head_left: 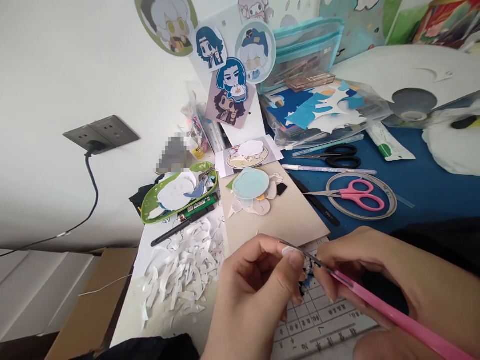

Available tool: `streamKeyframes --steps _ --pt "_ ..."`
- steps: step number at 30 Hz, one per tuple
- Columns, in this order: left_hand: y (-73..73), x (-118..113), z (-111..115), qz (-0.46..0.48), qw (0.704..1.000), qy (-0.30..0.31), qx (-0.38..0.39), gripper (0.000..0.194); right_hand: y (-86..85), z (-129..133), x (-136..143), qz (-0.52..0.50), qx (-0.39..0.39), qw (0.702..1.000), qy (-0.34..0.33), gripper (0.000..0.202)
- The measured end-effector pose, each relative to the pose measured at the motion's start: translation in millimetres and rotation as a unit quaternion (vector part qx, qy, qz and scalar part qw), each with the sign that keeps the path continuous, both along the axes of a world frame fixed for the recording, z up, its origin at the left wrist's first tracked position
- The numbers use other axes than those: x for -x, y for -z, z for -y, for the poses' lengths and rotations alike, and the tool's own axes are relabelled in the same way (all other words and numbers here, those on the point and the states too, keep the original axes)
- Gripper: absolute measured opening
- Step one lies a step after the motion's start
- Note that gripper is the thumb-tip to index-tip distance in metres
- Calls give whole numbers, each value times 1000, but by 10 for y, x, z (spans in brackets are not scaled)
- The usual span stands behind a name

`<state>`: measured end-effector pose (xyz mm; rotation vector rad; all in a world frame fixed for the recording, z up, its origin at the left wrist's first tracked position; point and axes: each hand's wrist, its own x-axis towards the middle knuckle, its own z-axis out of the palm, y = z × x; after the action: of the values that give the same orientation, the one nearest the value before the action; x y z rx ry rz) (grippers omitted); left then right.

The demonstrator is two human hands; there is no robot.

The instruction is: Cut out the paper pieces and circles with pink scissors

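Note:
My left hand (pixel 262 285) pinches a small white paper piece (pixel 289 250) between thumb and forefinger, low in the centre of the head view. From the right, my right hand (pixel 375 270) is closed around a pink-handled tool (pixel 397 315). Its thin dark metal tip reaches the paper piece at my left fingertips. Below both hands lies a printed form sheet (pixel 326 325) with small dark and blue scraps partly hidden between the hands. A beige board (pixel 277 225) behind them bears a light-blue oval cutout (pixel 250 183) and other cutouts.
White paper strips (pixel 183 270) are heaped left of my hands. A green tray (pixel 150 200) holds cutouts. Pink scissors (pixel 360 195) lie on a tape roll (pixel 392 205), with black scissors (pixel 343 156) behind. Blue felt scraps (pixel 307 112) and character cutouts (pixel 210 47) are farther back.

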<state>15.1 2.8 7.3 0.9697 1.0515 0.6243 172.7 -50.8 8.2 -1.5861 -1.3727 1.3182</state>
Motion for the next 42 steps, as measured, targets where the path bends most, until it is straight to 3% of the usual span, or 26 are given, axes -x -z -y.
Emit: streamKeyframes --steps 8,18,25,31,37,42 --pt "11 6 -5 19 1000 5 -1 14 19 -15 -17 0 27 999 -36 32" --pt "11 10 5 6 1000 6 -1 14 -3 -3 -5 28 35 999 -17 37" --pt "15 11 10 3 1000 4 9 14 23 -20 -17 6 12 999 -49 15" --pt "6 16 14 -6 1000 9 2 15 52 -23 -29 72 15 996 -55 24" --pt "52 18 -36 14 999 35 -3 15 47 -40 -54 1 53 998 -40 29" --pt "88 23 -48 63 997 34 0 12 68 -6 -93 -39 1 999 -18 29"
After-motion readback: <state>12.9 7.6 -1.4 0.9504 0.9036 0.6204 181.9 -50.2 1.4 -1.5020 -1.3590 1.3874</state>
